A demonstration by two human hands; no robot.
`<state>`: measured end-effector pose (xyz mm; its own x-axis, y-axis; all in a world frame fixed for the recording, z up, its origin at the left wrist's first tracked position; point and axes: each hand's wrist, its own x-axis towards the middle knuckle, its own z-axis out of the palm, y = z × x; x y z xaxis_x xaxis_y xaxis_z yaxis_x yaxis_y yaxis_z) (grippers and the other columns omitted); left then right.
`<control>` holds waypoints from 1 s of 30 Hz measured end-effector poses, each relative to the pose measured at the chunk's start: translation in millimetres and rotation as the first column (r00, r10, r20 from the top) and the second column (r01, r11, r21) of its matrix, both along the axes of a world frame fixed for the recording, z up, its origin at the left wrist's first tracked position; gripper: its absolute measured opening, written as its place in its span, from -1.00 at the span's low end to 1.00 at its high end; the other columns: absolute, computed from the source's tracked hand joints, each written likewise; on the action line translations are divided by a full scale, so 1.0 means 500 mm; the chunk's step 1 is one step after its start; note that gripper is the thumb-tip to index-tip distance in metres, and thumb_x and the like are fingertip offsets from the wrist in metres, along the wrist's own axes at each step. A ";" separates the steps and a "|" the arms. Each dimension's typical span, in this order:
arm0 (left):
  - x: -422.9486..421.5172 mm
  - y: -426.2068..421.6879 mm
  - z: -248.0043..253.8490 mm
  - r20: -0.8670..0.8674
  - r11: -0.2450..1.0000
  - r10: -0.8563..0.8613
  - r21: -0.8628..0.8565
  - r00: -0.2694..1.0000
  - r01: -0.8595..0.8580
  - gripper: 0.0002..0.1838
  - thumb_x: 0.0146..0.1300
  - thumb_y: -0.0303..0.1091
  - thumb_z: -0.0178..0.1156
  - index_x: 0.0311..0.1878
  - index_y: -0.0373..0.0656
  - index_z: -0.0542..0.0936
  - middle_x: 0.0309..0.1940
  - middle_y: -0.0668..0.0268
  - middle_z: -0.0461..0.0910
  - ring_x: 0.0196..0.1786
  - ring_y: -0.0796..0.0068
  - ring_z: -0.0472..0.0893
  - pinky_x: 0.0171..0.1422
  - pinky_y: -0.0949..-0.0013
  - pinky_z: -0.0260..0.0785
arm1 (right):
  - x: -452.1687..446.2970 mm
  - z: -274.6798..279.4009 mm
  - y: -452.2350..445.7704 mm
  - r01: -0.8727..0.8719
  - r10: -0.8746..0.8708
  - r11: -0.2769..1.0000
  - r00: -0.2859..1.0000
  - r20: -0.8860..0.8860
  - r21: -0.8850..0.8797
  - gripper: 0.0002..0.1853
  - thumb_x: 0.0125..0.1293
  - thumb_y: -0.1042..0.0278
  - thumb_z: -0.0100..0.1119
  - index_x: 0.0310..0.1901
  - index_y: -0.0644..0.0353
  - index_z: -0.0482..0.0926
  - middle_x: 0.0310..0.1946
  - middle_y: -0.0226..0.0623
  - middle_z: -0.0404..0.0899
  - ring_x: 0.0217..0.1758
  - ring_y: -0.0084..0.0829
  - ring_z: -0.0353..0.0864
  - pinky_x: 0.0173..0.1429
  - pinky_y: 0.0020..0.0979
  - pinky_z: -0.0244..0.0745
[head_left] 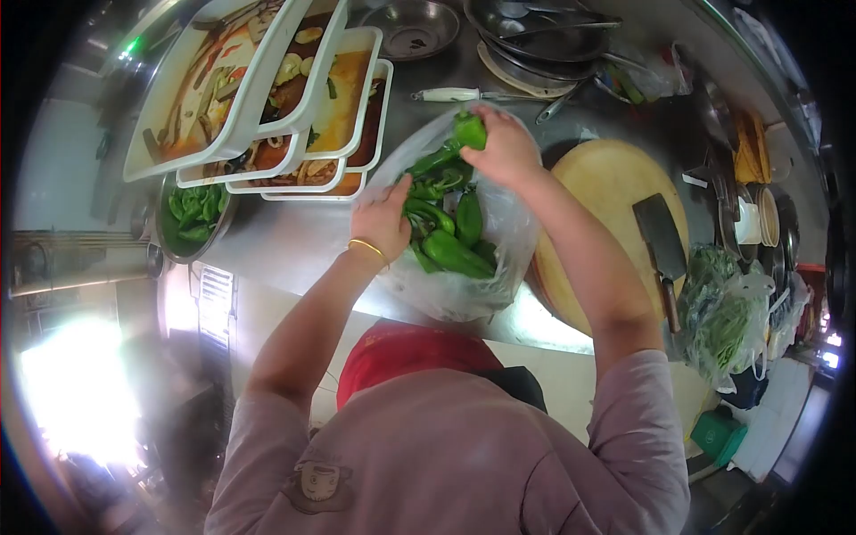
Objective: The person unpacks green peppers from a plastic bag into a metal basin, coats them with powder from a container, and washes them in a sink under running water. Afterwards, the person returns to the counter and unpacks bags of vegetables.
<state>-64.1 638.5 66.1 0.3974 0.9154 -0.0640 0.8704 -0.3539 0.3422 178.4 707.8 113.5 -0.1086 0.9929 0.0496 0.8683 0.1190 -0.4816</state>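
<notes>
"While the plastic bag [519, 209] lies wide open on the tabletop [299, 245], what does the person do with the right hand [506, 152]?"

"It holds a green pepper [470, 130] over the far part of the bag. The thumb is on the near side of this pepper and the fingers bend around it from the far side, so it is pinched between them."

"And the left hand [382, 221]?"

"It is at the left side of the bag, with fingers reaching in over the edge. Maybe it is placed there so that the thin plastic does not fall closed. If these fingers pinch the plastic or only press on it, one cannot tell."

"Where are the other peppers?"

"Several long green peppers [455, 254] lie inside the bag, between the two hands. More green pieces [192, 212] are in a metal bowl [190, 257] at the left, beside the trays."

"Why do the white trays [259, 98] overlap like this?"

"Probably to save space: they are stacked in steps at the far left, and food is seen in them."

"What is at the right?"

"A round cutting board [580, 183] is just beside the bag. The cleaver [658, 230] rests on its right part, handle toward the near side, perhaps so that it is easy to reach."
</notes>
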 end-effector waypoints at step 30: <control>0.001 -0.020 0.137 0.497 0.365 0.861 -0.452 -0.110 0.814 -0.51 0.20 -0.02 0.13 0.09 -0.15 0.48 -0.05 0.18 0.55 0.02 0.24 0.56 0.15 0.12 0.39 | 0.003 0.228 -0.349 0.631 0.409 0.663 0.146 -0.901 0.403 -0.37 0.26 -0.01 0.19 0.23 0.18 0.25 0.11 -0.15 0.41 0.20 -0.15 0.39 0.25 -0.12 0.37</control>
<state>-63.6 628.4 134.6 0.7378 0.6536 -0.1685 -0.5793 0.7413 0.3391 180.1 533.5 227.5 0.6484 0.5823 0.4904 -0.1648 0.7362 -0.6564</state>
